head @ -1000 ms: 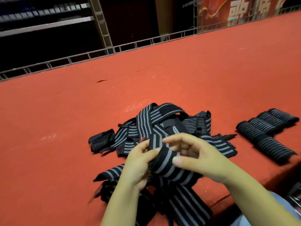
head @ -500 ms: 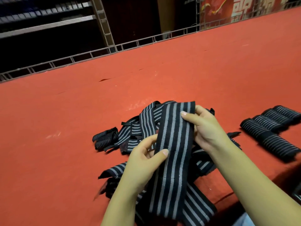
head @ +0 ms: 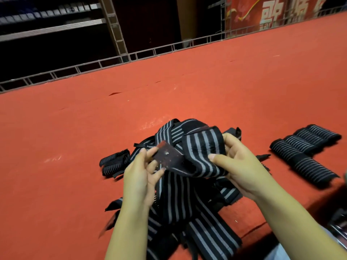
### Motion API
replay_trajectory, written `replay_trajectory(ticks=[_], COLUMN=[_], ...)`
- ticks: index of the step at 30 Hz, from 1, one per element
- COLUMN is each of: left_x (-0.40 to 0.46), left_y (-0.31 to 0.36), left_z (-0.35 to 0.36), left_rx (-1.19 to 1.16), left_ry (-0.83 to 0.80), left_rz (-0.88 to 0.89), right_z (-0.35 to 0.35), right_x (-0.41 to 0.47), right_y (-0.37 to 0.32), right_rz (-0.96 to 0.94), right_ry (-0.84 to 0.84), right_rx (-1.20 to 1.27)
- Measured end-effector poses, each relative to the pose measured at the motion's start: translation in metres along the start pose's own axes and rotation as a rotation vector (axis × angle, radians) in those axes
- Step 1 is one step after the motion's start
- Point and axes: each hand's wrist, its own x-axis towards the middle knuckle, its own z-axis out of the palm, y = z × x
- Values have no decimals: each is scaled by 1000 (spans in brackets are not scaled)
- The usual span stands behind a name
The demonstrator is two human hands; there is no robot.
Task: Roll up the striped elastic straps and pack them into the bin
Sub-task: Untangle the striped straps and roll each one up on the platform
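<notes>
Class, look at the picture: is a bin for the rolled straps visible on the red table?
No: the red table shows only loose straps and rolled straps, no bin.

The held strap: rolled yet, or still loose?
Loose. The strap drapes unrolled between the left hand, pinching its dark end, and the right hand.

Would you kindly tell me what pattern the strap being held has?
The strap is black with grey lengthwise stripes, seen in the head view.
</notes>
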Motion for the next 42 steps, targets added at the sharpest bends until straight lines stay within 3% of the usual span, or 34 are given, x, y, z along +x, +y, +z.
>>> replay_trajectory(ticks=[2,4,7,10,13,15,18,23,28,32,35,38,42], left_x=[7,10,2,-7,-16,-17,-10,3,20,10,2,-1,-12], left_y=[2,2,-13,-29,-27,-23,-21,-11,3,0,-8,-6,5], left_z=[-8,-16,-12,-4,-8,-10,-9,-6,-19,-17,-11,-11,-1], left_rx=[-28,-2,295,580,484,550,619,348,183,299,391,321,221], left_ry=[43,-21,-262,-389,-492,-520,-385,-109,225,94,11,-35,-117], left_rz=[30,33,-79,-47,17,115,190,62,154,249,188,81,75], right_z=[-3,-5,-3,2,-1,-3,-5,-13,-25,-27,-18,-9,1], right_x=[-3,-3,3,7,6,5,5,4,-3,-5,-4,-4,-5], right_y=[2,2,4,11,19,21,18,13,6,5,4,1,3], right_rz=[17,25,9,17,41,46,52,102,124,60,-31,-109,-173], right_ry=[-1,16,43,71,96,100,61,-33,-11,17,-3,-40,-110], right_rx=[-4,22,36,41,55,60,57,-24,-19,41,56,23,-57])
